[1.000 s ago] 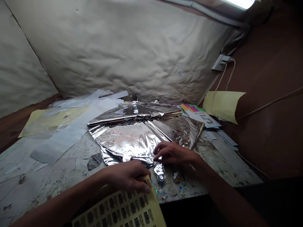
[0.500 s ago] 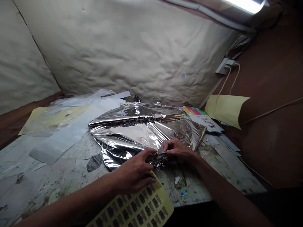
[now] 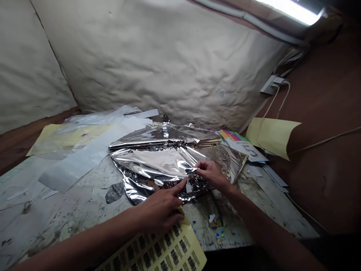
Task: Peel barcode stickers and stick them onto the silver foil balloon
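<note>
A flat silver foil balloon [image 3: 158, 162] lies crumpled on the worn table [image 3: 56, 218]. My right hand [image 3: 211, 174] pinches its folded-back lower edge between thumb and fingers. Beside it, my left hand [image 3: 160, 209] presses an outstretched index finger onto the same foil edge, the other fingers curled. Under my left hand lies a yellow sheet of barcode stickers [image 3: 166, 252] at the table's near edge.
White and yellow paper sheets [image 3: 81, 150] cover the table's far left. A colourful card packet [image 3: 242, 145] and a yellow sheet [image 3: 270, 137] lie at the right. A padded beige wall [image 3: 158, 56] stands behind. Cables hang from a wall socket [image 3: 272, 83].
The balloon's lower edge and tail, flat on the table a second ago, have been folded up over the foil. Both hands moved away from me with it; my left index finger now points onto the fold.
</note>
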`<state>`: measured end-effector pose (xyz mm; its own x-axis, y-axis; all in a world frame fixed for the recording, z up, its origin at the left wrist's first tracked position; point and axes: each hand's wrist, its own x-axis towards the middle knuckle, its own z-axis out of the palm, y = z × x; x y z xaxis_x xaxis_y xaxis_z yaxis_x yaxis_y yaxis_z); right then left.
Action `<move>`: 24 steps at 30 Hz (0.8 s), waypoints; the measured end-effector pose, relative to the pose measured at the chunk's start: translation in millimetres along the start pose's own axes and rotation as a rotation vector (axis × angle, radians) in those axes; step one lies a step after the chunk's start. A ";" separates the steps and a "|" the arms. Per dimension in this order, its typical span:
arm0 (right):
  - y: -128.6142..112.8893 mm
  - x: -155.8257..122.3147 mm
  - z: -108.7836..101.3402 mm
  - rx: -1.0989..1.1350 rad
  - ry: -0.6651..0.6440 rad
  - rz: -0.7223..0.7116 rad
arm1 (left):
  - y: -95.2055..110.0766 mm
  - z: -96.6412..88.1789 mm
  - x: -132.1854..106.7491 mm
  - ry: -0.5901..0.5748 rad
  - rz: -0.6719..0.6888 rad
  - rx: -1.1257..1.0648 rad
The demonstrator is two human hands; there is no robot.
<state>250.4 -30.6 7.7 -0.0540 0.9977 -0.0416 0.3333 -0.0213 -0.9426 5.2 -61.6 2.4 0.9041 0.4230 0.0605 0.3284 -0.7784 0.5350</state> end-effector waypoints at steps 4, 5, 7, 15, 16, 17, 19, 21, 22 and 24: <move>-4.7 3.0 -3.7 0.095 -0.083 0.103 | 0.3 1.4 -0.8 0.060 -0.004 -0.066; -4.0 3.7 -5.1 0.134 -0.105 0.132 | 0.3 1.2 -0.8 0.068 0.000 -0.080; -0.9 5.9 -7.9 0.213 -0.157 0.186 | 0.1 0.2 -0.5 0.074 0.010 -0.103; -1.0 25.7 -13.4 0.226 -0.310 0.256 | -1.7 -5.1 0.8 0.049 0.002 -0.107; -4.2 28.8 -15.3 0.218 -0.317 0.250 | -1.9 -5.0 0.9 0.044 -0.001 -0.110; -7.9 32.2 -18.2 0.219 -0.318 0.243 | -2.1 -4.4 1.0 0.039 0.004 -0.109; -16.5 40.9 -26.3 0.223 -0.291 0.212 | -2.6 -2.2 1.3 0.036 0.030 -0.091; -26.5 53.7 -35.1 0.186 -0.228 0.147 | -3.0 1.0 1.3 0.032 0.072 -0.063; -31.9 62.3 -38.7 0.119 -0.189 0.105 | -3.3 2.4 1.2 0.032 0.087 -0.052; -43.7 84.5 -42.2 -0.082 -0.101 0.025 | -3.8 4.6 0.7 0.038 0.096 -0.047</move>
<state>271.0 57.3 59.3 -0.1384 0.9851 -0.1018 0.4115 -0.0363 -0.9107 5.9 -60.5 -3.5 0.9194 0.3658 0.1448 0.2269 -0.7937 0.5643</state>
